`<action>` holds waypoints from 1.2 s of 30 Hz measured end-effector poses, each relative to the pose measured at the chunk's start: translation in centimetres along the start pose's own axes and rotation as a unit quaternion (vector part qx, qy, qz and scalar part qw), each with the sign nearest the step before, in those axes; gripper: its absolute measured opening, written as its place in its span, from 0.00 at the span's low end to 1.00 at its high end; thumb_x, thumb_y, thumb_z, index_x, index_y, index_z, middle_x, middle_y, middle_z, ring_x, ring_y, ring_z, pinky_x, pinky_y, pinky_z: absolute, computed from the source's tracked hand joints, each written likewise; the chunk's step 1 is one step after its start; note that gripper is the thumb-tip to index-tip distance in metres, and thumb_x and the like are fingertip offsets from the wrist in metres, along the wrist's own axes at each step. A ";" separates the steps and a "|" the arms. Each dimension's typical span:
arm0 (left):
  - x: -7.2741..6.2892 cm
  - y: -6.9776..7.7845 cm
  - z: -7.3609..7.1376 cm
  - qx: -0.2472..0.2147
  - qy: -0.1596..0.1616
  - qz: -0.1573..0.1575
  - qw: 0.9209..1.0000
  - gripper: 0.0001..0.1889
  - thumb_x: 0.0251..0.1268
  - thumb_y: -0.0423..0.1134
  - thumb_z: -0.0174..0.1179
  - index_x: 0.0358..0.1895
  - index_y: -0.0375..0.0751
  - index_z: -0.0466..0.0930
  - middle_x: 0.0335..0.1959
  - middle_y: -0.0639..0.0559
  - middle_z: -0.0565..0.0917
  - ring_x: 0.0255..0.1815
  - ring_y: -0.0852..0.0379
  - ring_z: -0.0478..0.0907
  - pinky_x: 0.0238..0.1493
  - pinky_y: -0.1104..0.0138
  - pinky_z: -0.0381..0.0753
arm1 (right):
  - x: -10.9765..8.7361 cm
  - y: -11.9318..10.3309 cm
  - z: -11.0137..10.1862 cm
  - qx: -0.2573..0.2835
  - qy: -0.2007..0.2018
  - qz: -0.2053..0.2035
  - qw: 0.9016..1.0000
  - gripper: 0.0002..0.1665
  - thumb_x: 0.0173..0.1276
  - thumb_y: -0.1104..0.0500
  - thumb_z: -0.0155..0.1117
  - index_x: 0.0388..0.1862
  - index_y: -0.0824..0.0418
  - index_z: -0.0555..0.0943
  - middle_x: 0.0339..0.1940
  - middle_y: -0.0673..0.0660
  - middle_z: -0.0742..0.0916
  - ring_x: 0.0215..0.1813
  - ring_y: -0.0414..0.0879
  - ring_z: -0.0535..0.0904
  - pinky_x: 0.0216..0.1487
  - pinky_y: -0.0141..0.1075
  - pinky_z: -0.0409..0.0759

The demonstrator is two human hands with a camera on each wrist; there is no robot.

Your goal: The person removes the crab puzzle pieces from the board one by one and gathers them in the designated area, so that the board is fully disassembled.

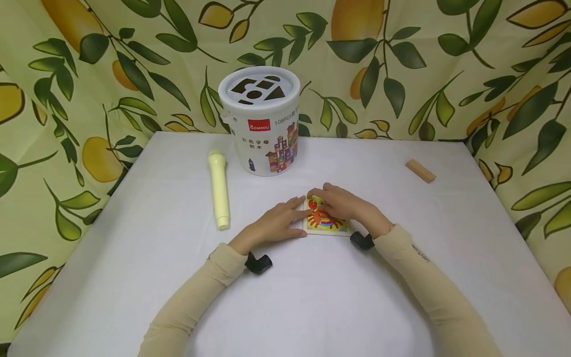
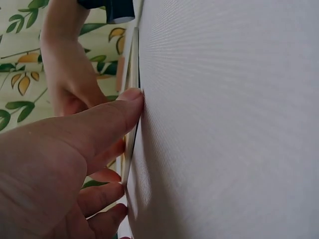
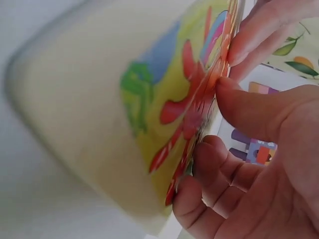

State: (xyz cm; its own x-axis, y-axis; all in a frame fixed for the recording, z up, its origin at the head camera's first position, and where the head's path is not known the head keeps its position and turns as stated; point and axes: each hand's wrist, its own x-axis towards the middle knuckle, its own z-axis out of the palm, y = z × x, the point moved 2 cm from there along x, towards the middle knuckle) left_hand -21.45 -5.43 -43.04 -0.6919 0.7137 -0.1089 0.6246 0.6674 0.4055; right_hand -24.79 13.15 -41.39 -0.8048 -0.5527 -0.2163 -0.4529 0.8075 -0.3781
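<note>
Board (image 1: 332,229), flat squarish wood with red-crab picture (image 1: 322,218), lies on white-clothed bench (image 1: 290,297) between left hand (image 1: 275,223) and right hand (image 1: 345,203); no clear long axis. Both hands touch it, neither nearer: left at left edge, fingers extended; right over far side, pinching or pressing, can't tell.
</note>
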 end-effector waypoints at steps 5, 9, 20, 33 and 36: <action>0.0 0.0 -0.1 0.005 -0.001 0.003 1.000 0.31 0.59 0.55 0.58 0.66 0.53 0.64 0.74 0.46 0.51 0.73 0.46 0.52 0.67 0.51 0.61 | 0.3 -0.1 -0.2 0.013 -0.014 0.007 1.000 0.22 0.67 0.61 0.53 0.59 0.47 0.69 0.43 0.59 0.74 0.39 0.49 0.73 0.42 0.39 0.79; 0.0 0.1 0.0 0.004 0.002 0.007 1.000 0.31 0.59 0.55 0.58 0.66 0.53 0.65 0.74 0.46 0.52 0.73 0.46 0.53 0.67 0.52 0.62 | 0.4 -0.1 -0.3 0.030 -0.018 0.005 0.999 0.22 0.66 0.64 0.54 0.57 0.48 0.67 0.44 0.60 0.72 0.40 0.51 0.74 0.44 0.41 0.80; -0.1 0.3 -0.3 -0.007 -0.002 0.002 1.000 0.30 0.59 0.53 0.58 0.65 0.53 0.66 0.74 0.45 0.52 0.73 0.45 0.52 0.67 0.51 0.60 | 1.5 1.0 -0.3 0.131 0.029 0.029 0.991 0.17 0.63 0.63 0.60 0.52 0.59 0.73 0.42 0.58 0.80 0.39 0.48 0.74 0.44 0.36 0.79; -0.2 0.5 -0.3 -0.013 -0.002 0.001 1.000 0.30 0.59 0.53 0.59 0.65 0.53 0.66 0.73 0.44 0.53 0.73 0.46 0.53 0.67 0.52 0.61 | 1.6 3.2 -1.2 0.275 0.046 0.116 0.953 0.12 0.64 0.57 0.60 0.43 0.59 0.84 0.44 0.57 0.84 0.42 0.48 0.72 0.41 0.33 0.72; -0.2 0.6 -0.4 -0.016 -0.003 -0.001 1.000 0.30 0.59 0.53 0.59 0.65 0.53 0.66 0.73 0.44 0.53 0.73 0.46 0.52 0.67 0.52 0.60 | 1.0 4.3 -2.0 0.283 0.050 0.155 0.945 0.12 0.65 0.56 0.60 0.44 0.59 0.83 0.45 0.57 0.84 0.42 0.49 0.72 0.41 0.34 0.71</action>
State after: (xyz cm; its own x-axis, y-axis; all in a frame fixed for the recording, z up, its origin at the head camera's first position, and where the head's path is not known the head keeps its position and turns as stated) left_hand -21.07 -5.28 -42.40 -0.6913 0.7132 -0.1162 0.6104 0.6624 0.4343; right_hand -28.28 16.51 -41.39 -0.9100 -0.2631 -0.3204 0.0658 0.6715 -0.7381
